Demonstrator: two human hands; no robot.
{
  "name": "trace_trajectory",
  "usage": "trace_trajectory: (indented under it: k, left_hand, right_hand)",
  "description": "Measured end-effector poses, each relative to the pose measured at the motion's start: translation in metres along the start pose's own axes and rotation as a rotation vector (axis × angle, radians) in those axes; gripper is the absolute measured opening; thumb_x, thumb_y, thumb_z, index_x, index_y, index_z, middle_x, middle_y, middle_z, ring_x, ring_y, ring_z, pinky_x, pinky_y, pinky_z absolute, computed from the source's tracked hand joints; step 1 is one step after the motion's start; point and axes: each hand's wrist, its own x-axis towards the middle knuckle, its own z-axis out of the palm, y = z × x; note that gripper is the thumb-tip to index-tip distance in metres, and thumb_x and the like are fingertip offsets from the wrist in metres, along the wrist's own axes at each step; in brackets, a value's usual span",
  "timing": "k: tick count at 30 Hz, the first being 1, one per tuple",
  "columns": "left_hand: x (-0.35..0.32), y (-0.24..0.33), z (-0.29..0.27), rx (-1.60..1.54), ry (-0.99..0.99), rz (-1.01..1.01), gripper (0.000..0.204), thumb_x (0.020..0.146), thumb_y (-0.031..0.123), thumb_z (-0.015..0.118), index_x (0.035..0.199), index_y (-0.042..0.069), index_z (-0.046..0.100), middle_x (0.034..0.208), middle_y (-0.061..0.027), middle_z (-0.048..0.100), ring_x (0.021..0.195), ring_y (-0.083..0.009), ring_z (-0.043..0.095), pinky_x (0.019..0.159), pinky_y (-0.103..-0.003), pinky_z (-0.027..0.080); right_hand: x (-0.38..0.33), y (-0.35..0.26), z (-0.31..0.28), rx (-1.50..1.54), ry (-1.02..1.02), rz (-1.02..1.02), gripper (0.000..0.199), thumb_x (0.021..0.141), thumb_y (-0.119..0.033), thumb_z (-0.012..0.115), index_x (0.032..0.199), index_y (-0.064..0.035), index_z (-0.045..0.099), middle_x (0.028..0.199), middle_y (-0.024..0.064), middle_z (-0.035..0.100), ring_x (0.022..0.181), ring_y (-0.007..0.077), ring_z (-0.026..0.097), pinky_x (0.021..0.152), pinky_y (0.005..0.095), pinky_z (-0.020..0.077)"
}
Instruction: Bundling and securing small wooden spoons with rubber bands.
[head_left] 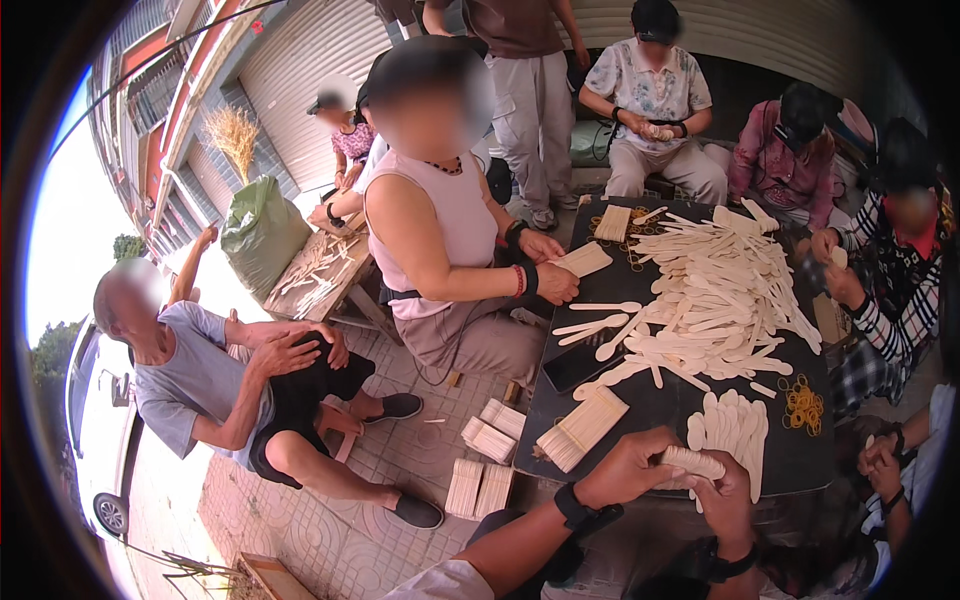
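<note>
- Floor stacks: nine o'clock from the bundle.
- Table stack: ten o'clock, on the black table.
- Left hand: nearly closed, fingers curled, gripping the bundle's left end.
- Bundle: pale sticks, between both hands.
- Pile: twelve o'clock.
- Right hand: partly closed, gripping the bundle's right end.
- Bands: two o'clock.

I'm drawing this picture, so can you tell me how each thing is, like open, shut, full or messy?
Held sticks: bunched together
Left hand: closed on the held sticks
Right hand: closed on the same sticks
Big stick heap: loose, jumbled
Yellow bands: loose, piled
Phone-like slab: dark, lying flat
Green sack: bulging
Metal shutter: looks pulled down
Ground bundles: neatly stacked
</note>
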Motion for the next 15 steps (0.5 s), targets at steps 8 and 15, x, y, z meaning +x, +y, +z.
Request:
trace_trajectory:
  k: [8, 15]
  left_hand:
    - [-0.082, 0.051, 0.045, 0.194, -0.138, -0.034, 0.023, 0.082, 0.011, 0.067, 0.098, -0.002, 0.056, 0.092, -0.0095, 0.056, 0.084, -0.0189, 0.055, 0.077, -0.029, 0.043]
    - [-0.146, 0.086, 0.056, 0.129, -0.173, -0.022, 0.023, 0.081, 0.012, 0.068, 0.096, -0.001, 0.056, 0.089, -0.0096, 0.058, 0.081, -0.0184, 0.056, 0.074, -0.03, 0.043]
  right_hand:
    - [-0.126, -0.037, 0.008, -0.414, 0.088, -0.029, 0.026, 0.079, -0.014, 0.067, 0.098, 0.0013, 0.06, 0.09, 0.0241, 0.062, 0.085, 0.0356, 0.063, 0.071, 0.0398, 0.0486]
    - [-0.202, -0.055, 0.035, -0.514, 0.062, -0.021, 0.022, 0.081, -0.015, 0.062, 0.087, 0.0058, 0.059, 0.077, 0.0255, 0.059, 0.073, 0.0403, 0.058, 0.065, 0.0431, 0.0455]
